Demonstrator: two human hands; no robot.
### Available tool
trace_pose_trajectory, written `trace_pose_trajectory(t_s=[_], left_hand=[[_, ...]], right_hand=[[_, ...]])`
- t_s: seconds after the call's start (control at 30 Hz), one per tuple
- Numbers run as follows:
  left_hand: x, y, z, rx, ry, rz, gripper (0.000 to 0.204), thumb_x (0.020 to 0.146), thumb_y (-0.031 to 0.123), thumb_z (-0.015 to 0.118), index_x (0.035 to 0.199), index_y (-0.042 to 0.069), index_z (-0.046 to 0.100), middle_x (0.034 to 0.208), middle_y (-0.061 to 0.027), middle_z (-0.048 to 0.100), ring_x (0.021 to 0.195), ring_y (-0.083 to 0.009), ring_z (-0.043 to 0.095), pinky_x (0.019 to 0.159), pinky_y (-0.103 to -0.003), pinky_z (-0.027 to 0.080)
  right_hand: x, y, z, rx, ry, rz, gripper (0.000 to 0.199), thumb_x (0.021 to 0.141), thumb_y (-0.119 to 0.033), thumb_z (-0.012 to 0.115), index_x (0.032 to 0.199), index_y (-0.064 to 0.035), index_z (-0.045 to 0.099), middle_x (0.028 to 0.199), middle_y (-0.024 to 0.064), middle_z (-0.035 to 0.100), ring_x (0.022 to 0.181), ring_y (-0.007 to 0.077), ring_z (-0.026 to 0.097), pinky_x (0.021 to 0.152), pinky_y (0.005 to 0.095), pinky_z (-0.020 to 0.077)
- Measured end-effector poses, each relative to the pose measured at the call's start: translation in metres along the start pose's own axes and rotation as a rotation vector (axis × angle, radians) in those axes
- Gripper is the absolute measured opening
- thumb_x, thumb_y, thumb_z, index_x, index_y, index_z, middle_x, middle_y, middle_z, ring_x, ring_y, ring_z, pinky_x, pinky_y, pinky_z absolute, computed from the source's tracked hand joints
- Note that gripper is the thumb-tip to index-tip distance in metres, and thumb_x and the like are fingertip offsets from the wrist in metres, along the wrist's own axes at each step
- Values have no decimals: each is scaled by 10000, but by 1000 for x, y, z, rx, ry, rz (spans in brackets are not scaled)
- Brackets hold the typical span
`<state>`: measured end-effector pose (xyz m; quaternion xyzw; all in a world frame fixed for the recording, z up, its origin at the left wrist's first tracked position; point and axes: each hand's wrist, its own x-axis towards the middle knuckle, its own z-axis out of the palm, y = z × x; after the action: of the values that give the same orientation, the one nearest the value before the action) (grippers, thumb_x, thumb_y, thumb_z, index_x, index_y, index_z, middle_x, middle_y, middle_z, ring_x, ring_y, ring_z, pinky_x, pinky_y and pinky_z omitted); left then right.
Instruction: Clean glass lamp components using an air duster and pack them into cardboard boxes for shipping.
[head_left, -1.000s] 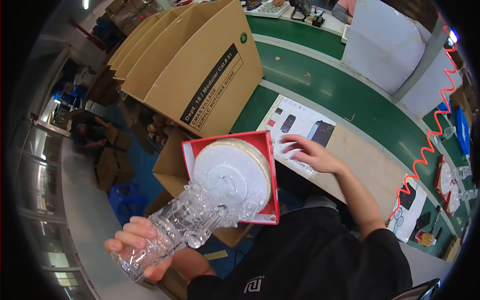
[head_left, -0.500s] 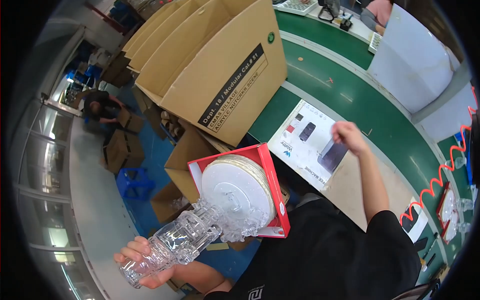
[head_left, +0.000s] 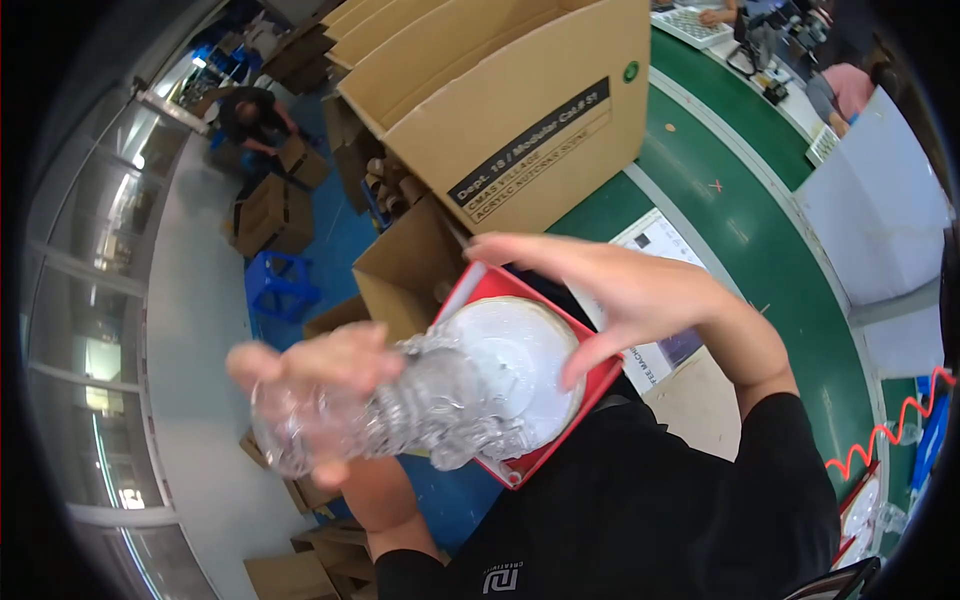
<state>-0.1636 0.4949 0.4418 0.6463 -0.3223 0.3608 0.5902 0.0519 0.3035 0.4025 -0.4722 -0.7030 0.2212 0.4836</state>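
Left hand raised, its fingers wrapped around a clear plastic piece, while the right hand hovers spread open above the white disc in the red box.

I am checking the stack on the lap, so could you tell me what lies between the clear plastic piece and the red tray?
In the head view, a white round disc lies between them.
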Motion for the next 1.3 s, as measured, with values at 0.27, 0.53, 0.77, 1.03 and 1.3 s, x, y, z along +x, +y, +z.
trace_pose_trajectory(t_s=[0.27, 0.53, 0.77, 1.03, 1.3], left_hand=[[27, -7, -3, 566, -12, -129, 878, 653, 733, 679, 1204, 91, 448, 1299, -360, 471, 1385, -447, 250, 1136, -528, 144], [-10, 52, -36, 1071, 85, -243, 875, 817, 663, 564, 1354, 3, 360, 1380, -194, 459, 1336, -303, 381, 1118, -422, 241], [-274, 39, -60, 792, 709, -1033, 510, 931, 249, 585, 1337, 21, 378, 1281, -212, 537, 1173, -313, 544, 995, -417, 417], [-381, -24, 13, 317, 680, -1094, 741, 916, 268, 582, 1467, 29, 147, 1421, -280, 359, 1318, -344, 401, 1058, -393, 363], [-368, 1, 1, 512, 284, -1267, 832, 885, 386, 569, 1493, 86, 87, 1369, -280, 433, 1125, -441, 536, 975, -455, 437]], right_hand=[[93, 20, 55, 352, -275, -318, 1001, 596, -410, 866, 1352, 23, 374, 1252, 183, 511, 1169, 287, 511, 990, 383, 402], [99, 5, 96, 293, 157, -95, 824, 556, -391, 866, 1184, 40, 552, 1049, 119, 610, 950, 209, 601, 855, 335, 469], [118, 25, 137, 206, 655, 12, 717, 668, -217, 814, 1247, 63, 497, 1141, 98, 582, 1006, 181, 581, 902, 306, 454], [129, 27, 159, -264, 934, 207, 442, 832, -147, 725, 1179, 19, 508, 1026, 88, 610, 917, 131, 574, 826, 268, 459], [113, 46, 165, 8, 1200, 236, 520, 859, -173, 704, 1272, 5, 444, 1126, 105, 555, 1015, 169, 545, 914, 291, 428]])
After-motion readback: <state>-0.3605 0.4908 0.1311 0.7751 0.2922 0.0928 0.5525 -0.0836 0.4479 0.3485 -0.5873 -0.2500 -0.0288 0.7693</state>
